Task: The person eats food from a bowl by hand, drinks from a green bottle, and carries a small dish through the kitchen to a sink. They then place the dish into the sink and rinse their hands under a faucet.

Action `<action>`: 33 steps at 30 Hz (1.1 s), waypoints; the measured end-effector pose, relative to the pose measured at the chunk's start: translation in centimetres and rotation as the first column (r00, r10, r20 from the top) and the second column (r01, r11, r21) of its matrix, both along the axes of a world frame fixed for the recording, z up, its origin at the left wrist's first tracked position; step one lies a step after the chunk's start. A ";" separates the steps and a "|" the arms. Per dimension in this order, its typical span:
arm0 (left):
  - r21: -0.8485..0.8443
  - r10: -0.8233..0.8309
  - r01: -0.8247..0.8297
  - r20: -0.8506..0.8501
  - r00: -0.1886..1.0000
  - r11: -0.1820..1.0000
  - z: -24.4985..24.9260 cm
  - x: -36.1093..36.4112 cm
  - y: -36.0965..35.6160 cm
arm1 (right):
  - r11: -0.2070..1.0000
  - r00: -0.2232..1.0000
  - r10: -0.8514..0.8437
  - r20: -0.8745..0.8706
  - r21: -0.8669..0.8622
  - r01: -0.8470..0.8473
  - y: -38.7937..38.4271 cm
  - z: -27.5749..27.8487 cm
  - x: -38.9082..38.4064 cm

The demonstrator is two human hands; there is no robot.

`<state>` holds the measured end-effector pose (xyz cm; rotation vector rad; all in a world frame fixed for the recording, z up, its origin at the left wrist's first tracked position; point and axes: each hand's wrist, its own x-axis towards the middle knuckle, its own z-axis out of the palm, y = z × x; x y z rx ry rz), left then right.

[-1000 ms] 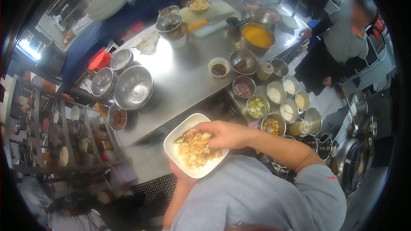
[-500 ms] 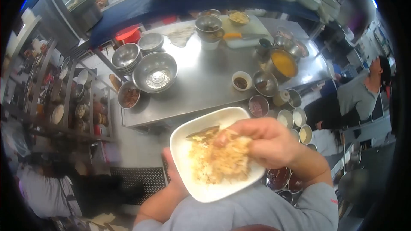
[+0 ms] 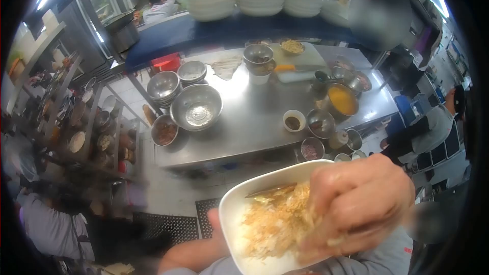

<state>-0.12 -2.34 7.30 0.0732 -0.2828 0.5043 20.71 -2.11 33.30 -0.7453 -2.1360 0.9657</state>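
Observation:
A white rounded-square dish (image 3: 232,206) with browned rice (image 3: 270,226) in it is in front of my body. My left hand (image 3: 218,230) grips its left side, and most of those fingers are hidden beneath the dish. Along the far inside edge lies a dark, shiny strip, perhaps a spoon (image 3: 272,191). My right hand (image 3: 361,203) is raised over the dish's right side, close to the camera. Its fingers are curled together, with pale rice bits showing between the fingertips.
Beyond the dish stands a steel table (image 3: 244,132) with a large metal bowl (image 3: 196,107), a bowl of meat (image 3: 165,130), a small sauce cup (image 3: 294,121) and an orange-handled knife (image 3: 300,67). Shelving (image 3: 86,127) is at left. One person (image 3: 430,127) is at right, another (image 3: 56,229) at lower left.
My right hand has risen from the rice toward the camera, fingers curled. The dish has shifted right and lower in view. The head view has tilted up, showing more of the back shelf.

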 end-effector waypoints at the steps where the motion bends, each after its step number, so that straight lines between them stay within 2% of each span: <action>1: -0.005 0.002 -0.002 0.010 1.000 1.000 -0.1 0.2 0.1 | 0.999 0.997 -0.022 0.074 0.048 0.018 0.2 -0.4 0.0; 4: -0.042 -0.010 0.010 0.015 1.000 0.999 1.4 0.6 1.9 | 0.982 0.967 0.010 0.253 0.179 -0.057 0.5 -3.2 0.5; 5: 0.008 0.020 -0.019 -0.129 0.991 1.000 2.8 0.5 2.3 | 0.974 0.956 0.014 0.294 0.212 -0.080 0.6 -3.7 0.8; 6: 0.062 0.044 -0.028 -0.270 0.962 0.998 4.1 0.3 2.7 | 0.974 0.972 -0.012 0.237 0.221 -0.042 0.4 -3.7 1.2; 7: 0.198 0.136 -0.036 -0.517 0.845 0.979 6.1 0.0 2.7 | 0.973 0.983 -0.042 0.178 0.231 -0.001 0.2 -3.7 1.4; 9: 0.193 0.169 -0.071 -0.553 0.816 0.979 6.0 0.3 3.3 | 0.962 0.960 -0.088 0.264 0.271 0.014 0.2 -5.7 1.0; 10: 0.029 0.100 -0.096 -0.364 0.926 0.995 3.5 0.8 3.9 | 0.957 0.945 -0.114 0.306 0.288 0.022 0.3 -6.8 0.8; 11: -0.146 0.056 -0.078 -0.151 0.987 0.986 1.6 0.9 4.0 | 0.936 0.950 -0.182 0.256 0.340 0.088 0.3 -7.3 0.8; 13: -0.110 0.025 -0.063 -0.312 0.950 0.992 0.4 0.7 4.2 | 0.877 0.939 -0.305 0.157 0.430 0.213 0.2 -8.3 1.0; 14: -0.089 0.016 -0.055 -0.388 0.922 0.995 -0.1 0.5 4.4 | 0.843 0.939 -0.339 0.055 0.462 0.277 0.2 -9.5 1.0; 17: 0.031 0.052 -0.042 -0.621 0.782 0.999 -2.1 -0.4 4.4 | 0.857 0.934 -0.356 -0.035 0.387 0.341 -0.6 -14.5 0.7; 20: -0.177 -0.041 -0.024 -0.356 0.933 0.984 -5.4 -1.0 4.4 | 0.806 0.884 -0.451 -0.125 0.369 0.463 -1.1 -18.1 -0.1; 23: -0.219 -0.027 -0.069 -0.407 0.913 0.973 -6.2 -0.7 4.2 | 0.802 0.860 -0.479 -0.177 0.308 0.511 -1.5 -20.3 -0.3; 26: -0.199 -0.038 -0.053 -0.427 0.903 0.979 -5.9 -0.5 3.6 | 0.766 0.804 -0.585 -0.108 0.252 0.592 -2.4 -20.3 -0.8; 29: -0.010 0.019 -0.035 -0.666 0.746 0.999 -4.7 -0.1 3.0 | 0.738 0.772 -0.630 -0.080 0.245 0.628 -2.5 -21.3 -0.4; 33: 0.054 0.075 -0.053 -0.675 0.734 0.997 -6.0 0.2 3.2 | 0.773 0.792 -0.608 -0.065 0.178 0.608 -2.9 -22.4 0.6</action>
